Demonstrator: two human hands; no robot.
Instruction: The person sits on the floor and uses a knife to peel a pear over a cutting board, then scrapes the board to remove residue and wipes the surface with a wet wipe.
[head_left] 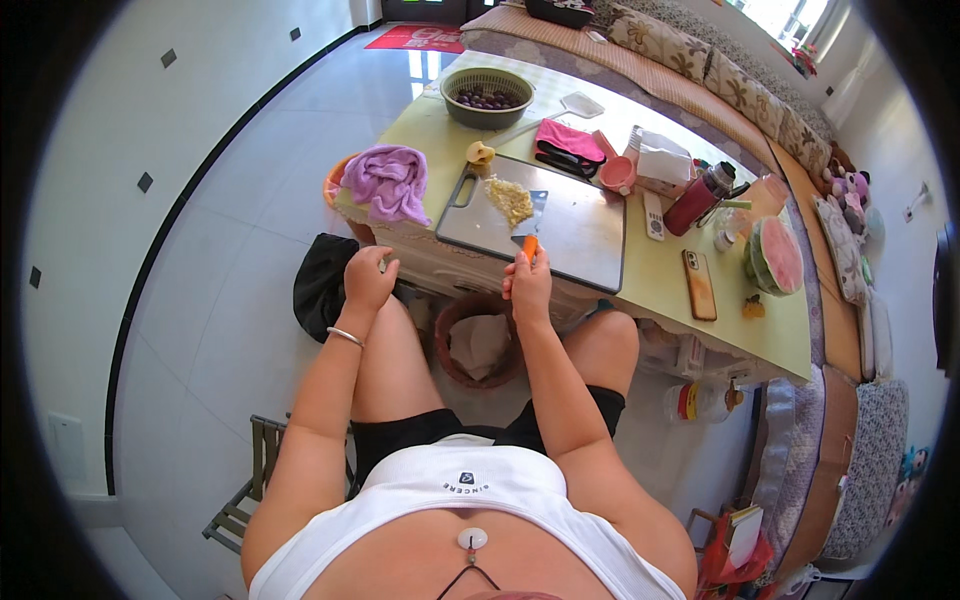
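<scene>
A kitchen knife point(541, 205) with an orange handle is in my right hand point(528, 285), its fingers wrapped round the handle. The flat blade lies over the grey cutting board point(590, 235), against a heap of finely chopped pale-yellow food point(510, 200). My left hand point(371, 277) hangs off the board, by the table's front edge above my knee. Its fingers are curled in, and what they hold, if anything, is hidden. At the board's far left edge sits a yellowish-brown lump of food point(480, 153).
On the table point(650, 285) are a purple towel point(385, 183), a colander of dark round fruit point(487, 97), a pink cup point(617, 174), a thermos point(700, 198), a phone point(699, 284) and a cut watermelon point(774, 256). A lined bin point(478, 345) stands between my knees.
</scene>
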